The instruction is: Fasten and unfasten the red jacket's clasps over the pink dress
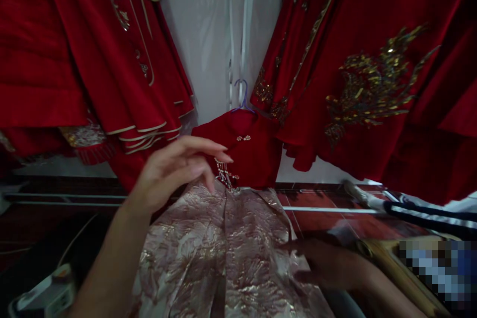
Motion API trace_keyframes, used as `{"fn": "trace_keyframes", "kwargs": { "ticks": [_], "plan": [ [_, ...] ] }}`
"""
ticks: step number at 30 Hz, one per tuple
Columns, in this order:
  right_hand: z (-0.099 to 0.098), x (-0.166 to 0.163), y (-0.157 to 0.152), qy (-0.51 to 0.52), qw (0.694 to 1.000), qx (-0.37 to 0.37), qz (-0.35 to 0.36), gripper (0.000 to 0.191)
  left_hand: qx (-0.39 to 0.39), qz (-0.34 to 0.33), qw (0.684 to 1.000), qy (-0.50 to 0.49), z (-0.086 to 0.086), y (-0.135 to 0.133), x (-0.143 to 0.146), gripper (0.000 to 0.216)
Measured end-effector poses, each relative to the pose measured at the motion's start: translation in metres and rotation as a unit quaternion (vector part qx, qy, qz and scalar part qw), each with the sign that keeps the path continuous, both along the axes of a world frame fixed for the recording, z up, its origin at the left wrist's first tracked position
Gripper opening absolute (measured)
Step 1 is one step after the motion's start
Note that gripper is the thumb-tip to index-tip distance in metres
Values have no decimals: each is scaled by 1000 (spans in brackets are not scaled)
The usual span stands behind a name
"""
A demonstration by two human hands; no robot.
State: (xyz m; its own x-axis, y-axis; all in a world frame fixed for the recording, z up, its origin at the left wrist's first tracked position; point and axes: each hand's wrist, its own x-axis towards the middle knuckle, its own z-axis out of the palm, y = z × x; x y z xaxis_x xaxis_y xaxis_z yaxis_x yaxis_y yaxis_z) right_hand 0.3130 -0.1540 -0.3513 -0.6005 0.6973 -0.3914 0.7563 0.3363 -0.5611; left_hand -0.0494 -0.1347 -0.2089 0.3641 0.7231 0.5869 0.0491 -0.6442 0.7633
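A short red top [257, 159] with beaded knot fastenings hangs on a purple hanger [244, 102]. Below its hem spreads a pale pink-gold brocade skirt [238, 243]. My left hand [175, 171] is raised over the left of the top, fingers apart and stretched to the right. Close to its fingertips dangles a beaded tassel [223, 174]; whether they touch it I cannot make out. Low on the right, my right hand [324, 261] is at the skirt's right edge. Shadow and motion blur hide its finger positions.
Red garments with gold trim [145, 84] hang at left, and embroidered red skirts [372, 84] at right. A white rail [331, 209] runs low behind the brocade. A white power strip [48, 293] lies lower left. Someone's dark-trousered leg [421, 213] extends in from the right.
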Motion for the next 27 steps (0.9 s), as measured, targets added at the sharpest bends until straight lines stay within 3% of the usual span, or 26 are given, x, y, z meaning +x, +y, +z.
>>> {"fn": "trace_keyframes", "kwargs": {
  "ticks": [2, 6, 10, 13, 15, 16, 19, 22, 24, 27],
  "plan": [
    [11, -13, 35, 53, 996, 67, 14, 53, -94, -42, 990, 98, -19, 34, 4, 28],
    [32, -50, 100, 133, 978, 155, 37, 50, -175, -3, 954, 245, -83, 101, 6, 28],
    [31, -68, 141, 211, 947, 242, 5, 51, -151, 41, 949, 273, -142, 146, 6, 31],
    [9, -67, 153, 240, 944, 226, -16, 48, -103, 130, 930, 329, -188, 156, 16, 30],
    [-12, -66, 153, 249, 949, 191, -30, 47, -93, 280, 889, 349, -224, 149, 31, 26],
    [-21, -67, 151, 250, 951, 177, -37, 46, -92, 322, 875, 350, -242, 143, 40, 27],
    [-40, -76, 142, 249, 952, 170, -45, 44, -9, 392, 839, 378, -287, 122, 66, 33],
    [-43, -84, 137, 247, 953, 176, -13, 44, 15, 376, 833, 405, -306, 114, 79, 33],
    [-43, -80, 139, 236, 957, 168, -3, 44, 8, 374, 838, 398, -306, 115, 79, 36],
    [-51, -65, 145, 167, 970, 173, -43, 41, 5, 387, 841, 378, -300, 122, 75, 47]
  ]
}}
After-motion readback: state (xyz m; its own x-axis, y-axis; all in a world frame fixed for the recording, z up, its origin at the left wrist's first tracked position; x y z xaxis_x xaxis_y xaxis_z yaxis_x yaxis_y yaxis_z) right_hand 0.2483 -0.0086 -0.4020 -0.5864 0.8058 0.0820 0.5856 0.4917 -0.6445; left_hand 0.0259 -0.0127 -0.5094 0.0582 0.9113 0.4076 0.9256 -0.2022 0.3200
